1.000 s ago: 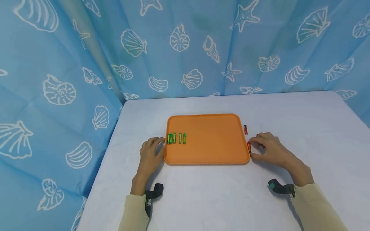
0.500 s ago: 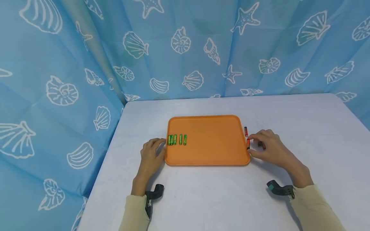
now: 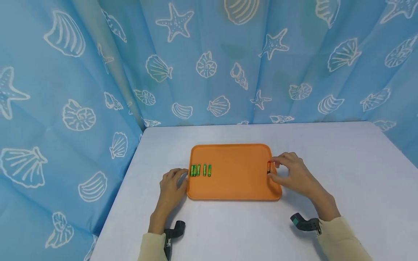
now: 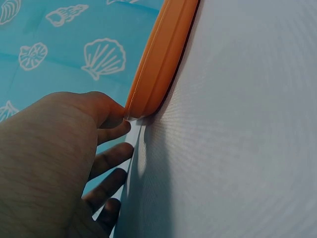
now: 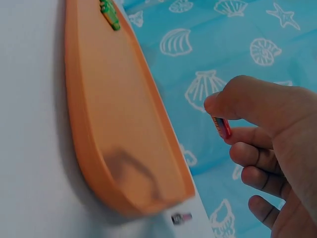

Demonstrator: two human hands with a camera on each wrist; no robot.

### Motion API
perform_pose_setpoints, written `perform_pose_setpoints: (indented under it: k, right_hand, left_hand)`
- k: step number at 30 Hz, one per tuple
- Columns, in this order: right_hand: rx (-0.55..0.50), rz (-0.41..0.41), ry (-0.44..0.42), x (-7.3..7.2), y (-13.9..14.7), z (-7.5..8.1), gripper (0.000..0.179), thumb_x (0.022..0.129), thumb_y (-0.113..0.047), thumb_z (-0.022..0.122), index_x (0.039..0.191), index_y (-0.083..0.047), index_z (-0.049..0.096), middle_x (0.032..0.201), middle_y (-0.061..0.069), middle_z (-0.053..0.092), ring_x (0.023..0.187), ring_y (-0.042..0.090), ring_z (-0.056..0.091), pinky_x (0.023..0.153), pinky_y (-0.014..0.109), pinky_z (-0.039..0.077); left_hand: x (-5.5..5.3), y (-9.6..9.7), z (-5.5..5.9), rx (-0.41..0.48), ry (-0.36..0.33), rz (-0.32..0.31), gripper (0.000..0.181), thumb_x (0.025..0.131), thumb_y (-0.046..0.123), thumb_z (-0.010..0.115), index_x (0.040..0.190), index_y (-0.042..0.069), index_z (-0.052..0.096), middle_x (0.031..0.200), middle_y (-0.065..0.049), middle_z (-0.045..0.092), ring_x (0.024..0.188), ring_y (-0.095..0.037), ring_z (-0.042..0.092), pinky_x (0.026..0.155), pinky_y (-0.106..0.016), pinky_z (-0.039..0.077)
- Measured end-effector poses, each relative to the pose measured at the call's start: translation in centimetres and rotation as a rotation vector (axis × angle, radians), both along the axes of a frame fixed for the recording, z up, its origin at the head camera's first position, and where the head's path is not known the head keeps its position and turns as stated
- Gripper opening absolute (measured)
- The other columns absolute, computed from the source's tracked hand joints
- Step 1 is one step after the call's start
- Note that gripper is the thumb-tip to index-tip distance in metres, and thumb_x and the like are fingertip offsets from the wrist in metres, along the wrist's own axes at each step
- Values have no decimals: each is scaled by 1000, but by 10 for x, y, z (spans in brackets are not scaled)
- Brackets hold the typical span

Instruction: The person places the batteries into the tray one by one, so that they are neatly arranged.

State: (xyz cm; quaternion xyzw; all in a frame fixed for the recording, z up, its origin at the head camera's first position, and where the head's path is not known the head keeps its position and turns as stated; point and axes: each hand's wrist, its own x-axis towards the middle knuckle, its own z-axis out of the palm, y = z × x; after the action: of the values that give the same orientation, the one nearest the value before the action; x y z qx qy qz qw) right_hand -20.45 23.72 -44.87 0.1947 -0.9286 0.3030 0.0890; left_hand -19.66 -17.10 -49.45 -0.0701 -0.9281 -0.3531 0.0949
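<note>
My right hand (image 3: 292, 174) pinches a red-and-black battery (image 5: 222, 127) between thumb and fingertip. In the head view this battery overlaps the right end of the orange tray (image 3: 238, 181), and its shadow falls on the tray floor in the right wrist view. Several green batteries (image 3: 204, 170) lie in a row at the tray's left end, all pointing the same way. My left hand (image 3: 171, 186) is at the tray's left edge; in the left wrist view the thumb tip meets the orange rim (image 4: 156, 64) and the other fingers extend loosely beside it.
Past the tray's right end, a small dark-and-red battery (image 5: 182, 218) lies on the white table (image 3: 235, 228). A blue curtain with shell drawings (image 3: 212, 72) hangs behind the table and along its left side. Black camera mounts (image 3: 305, 222) sit on both wrists.
My right hand has carried the red battery from beside the tray's right rim leftward over the tray. The left hand stays at the left edge. The head view has tilted up slightly.
</note>
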Motion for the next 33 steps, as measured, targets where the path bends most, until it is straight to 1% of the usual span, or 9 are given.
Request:
perform_pose_setpoints:
  k: [3, 8, 13, 16, 20, 23, 25, 29, 33]
  right_hand:
    - [-20, 7, 4, -2, -10, 1, 40, 83, -20, 82, 118, -8, 68, 98, 5, 57, 106, 26, 44, 87, 51, 34]
    - [-57, 36, 4, -1, -30, -3, 39, 82, -20, 83, 117, -9, 68, 98, 5, 57, 104, 23, 44, 87, 49, 34]
    - [-69, 81, 84, -16, -50, 5, 38, 82, -18, 83, 116, -8, 68, 96, 5, 57, 101, 23, 44, 89, 50, 31]
    - [-71, 118, 108, -27, -64, 9, 39, 83, -20, 82, 117, -7, 68, 97, 5, 57, 105, 26, 45, 93, 55, 30]
    - [-58, 173, 113, -33, -80, 4, 38, 82, -20, 82, 115, -7, 68, 95, 6, 58, 104, 28, 48, 94, 56, 31]
    - [-31, 191, 109, -32, -90, -2, 38, 81, -21, 83, 113, -8, 70, 94, 4, 58, 98, 25, 47, 92, 53, 32]
    - [-8, 194, 96, -31, -97, -5, 37, 82, -23, 83, 114, -9, 69, 95, 2, 57, 97, 23, 47, 90, 51, 33]
    - [11, 196, 48, -30, -107, -9, 38, 84, -26, 81, 116, -10, 69, 97, 2, 57, 98, 22, 45, 89, 50, 31]
    - [41, 171, 48, -32, -112, -9, 38, 84, -27, 81, 116, -11, 69, 97, 1, 57, 99, 21, 45, 88, 47, 31]
  left_hand:
    - [0, 0, -1, 1, 11, 2, 32, 99, 21, 60, 129, 12, 66, 133, -14, 57, 130, -40, 42, 105, -62, 26]
    - [6, -3, -7, -13, 9, 9, 30, 99, 20, 61, 128, 12, 67, 132, -13, 57, 129, -39, 43, 103, -62, 28]
    - [2, -2, -5, 11, 20, -1, 31, 100, 21, 61, 129, 12, 66, 133, -12, 56, 130, -38, 41, 104, -61, 26]
    - [1, -1, -4, 31, 19, -1, 31, 99, 20, 61, 129, 12, 66, 133, -12, 56, 131, -38, 40, 106, -61, 24]
    - [2, 1, -6, 47, 11, -10, 31, 99, 20, 61, 129, 13, 66, 134, -11, 56, 131, -37, 40, 106, -61, 24]
    - [3, 1, -9, 44, 5, -15, 32, 100, 21, 61, 130, 13, 66, 134, -11, 56, 131, -37, 41, 106, -61, 25]
    - [3, -1, -10, 38, 11, -9, 31, 99, 21, 61, 129, 13, 66, 133, -11, 56, 130, -37, 41, 105, -61, 25]
    - [2, -4, -8, 24, 23, 1, 31, 98, 19, 62, 129, 13, 66, 132, -10, 56, 130, -36, 41, 105, -60, 26]
    - [-1, -5, -6, 23, 18, -8, 32, 99, 20, 62, 130, 14, 65, 132, -10, 56, 131, -36, 40, 106, -59, 25]
